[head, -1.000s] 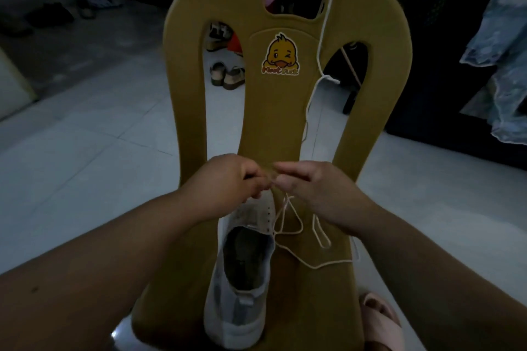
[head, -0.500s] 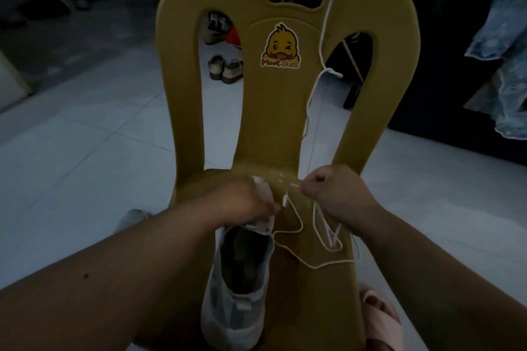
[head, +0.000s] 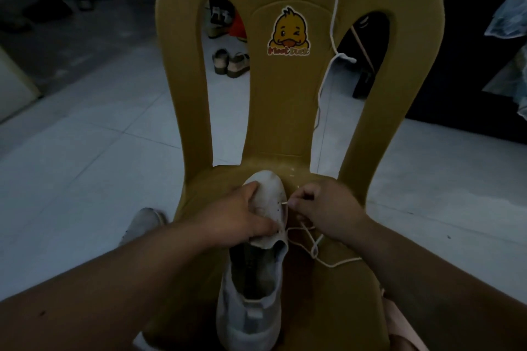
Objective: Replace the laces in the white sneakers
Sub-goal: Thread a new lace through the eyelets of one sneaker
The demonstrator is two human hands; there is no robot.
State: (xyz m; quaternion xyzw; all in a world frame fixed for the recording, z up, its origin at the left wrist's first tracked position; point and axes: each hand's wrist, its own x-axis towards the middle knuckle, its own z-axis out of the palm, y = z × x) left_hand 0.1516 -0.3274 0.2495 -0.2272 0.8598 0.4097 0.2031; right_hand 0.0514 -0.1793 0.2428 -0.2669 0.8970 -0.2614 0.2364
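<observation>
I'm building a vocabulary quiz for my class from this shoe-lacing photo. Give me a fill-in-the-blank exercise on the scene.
1. The white sneaker lies on the seat of a yellow ____.
2. The right hand pinches the tip of a white ____.
3. The left hand grips the front of the ____.
4. The sticker on the backrest shows a ____.
Missing words: chair; lace; sneaker; duck.

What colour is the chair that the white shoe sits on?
Mustard yellow chair, seen best in the head view, with a duck sticker on its backrest.
</observation>
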